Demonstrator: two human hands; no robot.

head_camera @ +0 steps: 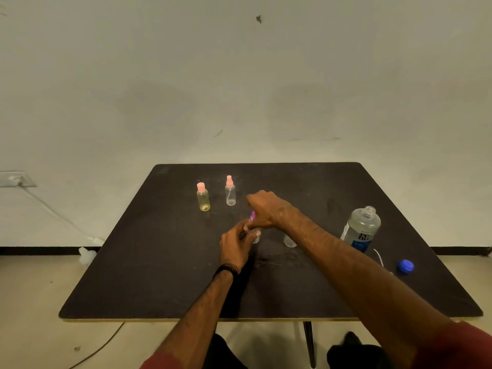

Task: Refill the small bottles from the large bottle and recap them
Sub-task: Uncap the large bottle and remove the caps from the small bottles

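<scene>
At the middle of the dark table (165, 275) my left hand (235, 243) grips a small clear bottle (256, 237), mostly hidden by the fingers. My right hand (266, 209) is over its top, pinching a pink-purple cap (252, 216). Another small clear bottle (289, 241) stands just right of it, partly behind my right forearm. The large clear bottle (360, 229) with a blue label stands uncapped at the right. Its blue cap (405, 266) lies near the right edge. Two pink-topped small bottles stand at the back: a yellowish one (203, 199) and a clear spray one (230, 193).
A thin white strip (379, 257) lies between the large bottle and the blue cap. A white cable (53, 211) runs down the wall to a plug on the floor at the left. A table leg (310, 342) stands under the front edge.
</scene>
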